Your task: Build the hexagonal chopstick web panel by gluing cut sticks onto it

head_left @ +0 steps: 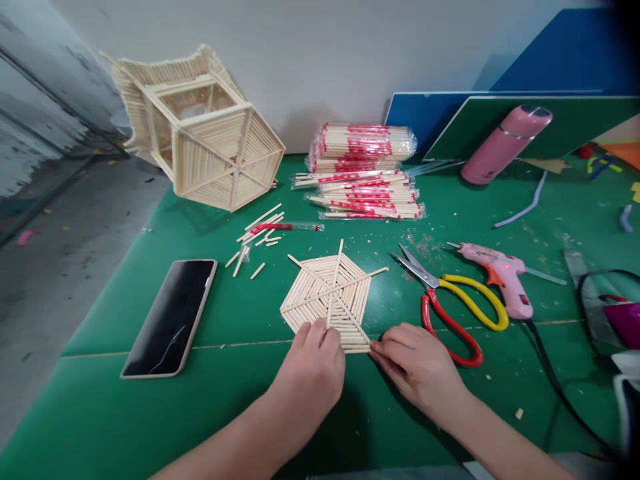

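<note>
A hexagonal panel of chopsticks (305,293) lies flat on the green table, with spokes crossing at its middle and several spoke ends sticking out past the rim. My left hand (314,360) is closed on its near left edge, fingertips pressed together and partly hidden by the knuckles. At the near right corner, my right hand (417,367) pinches the end of the sticks between thumb and fingers. Just beyond the right hand are scissors (433,283) with one red and one yellow handle, blades apart. A pink glue gun (500,270) lies farther right, a glue stick in its back.
A chopstick lantern frame (215,157) stands at the back left. Wrapped chopsticks (367,167) are piled by the wall. Cut pieces (263,227) lie left of the panel, near a phone (170,320). A pink bottle (505,147) leans against boards (455,133). The glue gun's black cord (555,380) runs along the right.
</note>
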Motion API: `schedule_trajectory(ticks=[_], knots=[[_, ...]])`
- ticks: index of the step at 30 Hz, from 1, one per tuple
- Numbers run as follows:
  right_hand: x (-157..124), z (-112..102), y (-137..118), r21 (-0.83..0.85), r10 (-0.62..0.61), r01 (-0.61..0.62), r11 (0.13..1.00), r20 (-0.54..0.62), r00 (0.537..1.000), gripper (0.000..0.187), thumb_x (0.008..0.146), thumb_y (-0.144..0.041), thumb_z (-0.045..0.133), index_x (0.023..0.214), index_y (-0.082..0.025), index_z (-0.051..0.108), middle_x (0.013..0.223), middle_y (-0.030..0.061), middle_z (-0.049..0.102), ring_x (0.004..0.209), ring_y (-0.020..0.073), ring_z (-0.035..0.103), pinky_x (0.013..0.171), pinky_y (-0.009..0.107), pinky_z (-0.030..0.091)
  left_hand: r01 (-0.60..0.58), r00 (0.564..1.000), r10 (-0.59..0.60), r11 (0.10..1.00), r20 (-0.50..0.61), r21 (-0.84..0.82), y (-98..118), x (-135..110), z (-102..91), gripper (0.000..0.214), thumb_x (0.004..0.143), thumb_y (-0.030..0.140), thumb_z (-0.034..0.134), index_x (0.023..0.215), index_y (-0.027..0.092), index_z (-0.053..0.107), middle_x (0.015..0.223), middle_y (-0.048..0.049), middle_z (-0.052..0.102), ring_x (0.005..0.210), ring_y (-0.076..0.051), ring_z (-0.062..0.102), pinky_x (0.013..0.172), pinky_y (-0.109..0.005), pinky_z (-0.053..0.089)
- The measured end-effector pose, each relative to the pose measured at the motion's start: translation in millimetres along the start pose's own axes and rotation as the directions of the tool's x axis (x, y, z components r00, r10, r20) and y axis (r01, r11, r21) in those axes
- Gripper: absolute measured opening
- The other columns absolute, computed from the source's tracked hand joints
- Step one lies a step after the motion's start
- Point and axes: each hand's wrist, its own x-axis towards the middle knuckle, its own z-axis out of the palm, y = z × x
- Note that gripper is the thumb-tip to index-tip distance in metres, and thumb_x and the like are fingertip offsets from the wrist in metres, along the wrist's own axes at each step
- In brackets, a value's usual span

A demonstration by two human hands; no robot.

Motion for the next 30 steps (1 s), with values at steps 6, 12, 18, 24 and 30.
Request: schedule_trajectory(ticks=[6, 12, 18, 24, 30], knots=[[-3, 1, 0, 0.006, 0.008, -0.008, 1.0, -0.003, 1.0, 0.02, 0.085, -0.019, 0.047, 0.074, -0.017, 0.063, 0.065, 0.0029, 0.057, 0.062, 0.0121, 0.048, 0.058, 0.025, 0.034, 0.11, 0.986, -0.152, 0.912, -0.075, -0.395, -10, -21, 1.8, 0.021, 0.082, 0.012, 0.042, 0.101, 0.014, 0.052, 0.098, -0.0087, 0.054, 0.095, -0.018, 0.05, 0.084, -0.033, 0.045], [-3, 1, 1, -0.005, -0.014, 0.014, 1.0, -0.005, 1.0, 0.02, 0.086, -0.019, 0.046, 0.074, -0.017, 0.063, 0.066, 0.003, 0.057, 0.064, 0.0125, 0.048, 0.059, 0.025, 0.034, 0.002, 0.982, -0.073, 0.926, -0.175, -0.377, -10, -17, 5.4, 0.035, 0.083, 0.025, 0.047, 0.115, 0.011, 0.044, 0.116, -0.0122, 0.053, 0.115, -0.024, 0.042, 0.097, -0.045, 0.033], [-4, 2, 1, -0.03, -0.012, 0.012, 0.999, 0.004, 1.0, 0.022, 0.086, -0.019, 0.045, 0.072, -0.017, 0.061, 0.067, 0.0032, 0.057, 0.063, 0.0129, 0.045, 0.059, 0.026, 0.032, -0.12, 0.982, 0.081, 0.965, -0.169, -0.235, 0, 7, 14.9, 0.025, 0.087, 0.022, 0.041, 0.108, 0.014, 0.052, 0.117, -0.0076, 0.055, 0.116, -0.022, 0.043, 0.099, -0.043, 0.031], [-4, 2, 1, -0.02, 0.0, 0.0, 1.0, 0.003, 1.0, 0.021, 0.086, -0.02, 0.046, 0.072, -0.017, 0.061, 0.065, 0.0027, 0.056, 0.062, 0.0123, 0.044, 0.057, 0.026, 0.031, -0.046, 0.985, 0.016, 0.984, -0.171, -0.173, -2, -7, 22.2, 0.011, 0.082, 0.016, 0.048, 0.086, 0.016, 0.058, 0.104, -0.004, 0.059, 0.113, -0.021, 0.043, 0.101, -0.042, 0.024], [-4, 2, 1, -0.001, 0.008, -0.008, 1.0, 0.002, 1.0, 0.02, 0.086, -0.02, 0.047, 0.073, -0.017, 0.062, 0.066, 0.0025, 0.057, 0.063, 0.0121, 0.045, 0.058, 0.026, 0.032, 0.09, 0.989, -0.099, 0.993, -0.111, -0.079, -3, -16, 14.5, 0.015, 0.082, 0.014, 0.044, 0.086, 0.016, 0.058, 0.095, -0.0052, 0.06, 0.102, -0.021, 0.049, 0.096, -0.045, 0.029]])
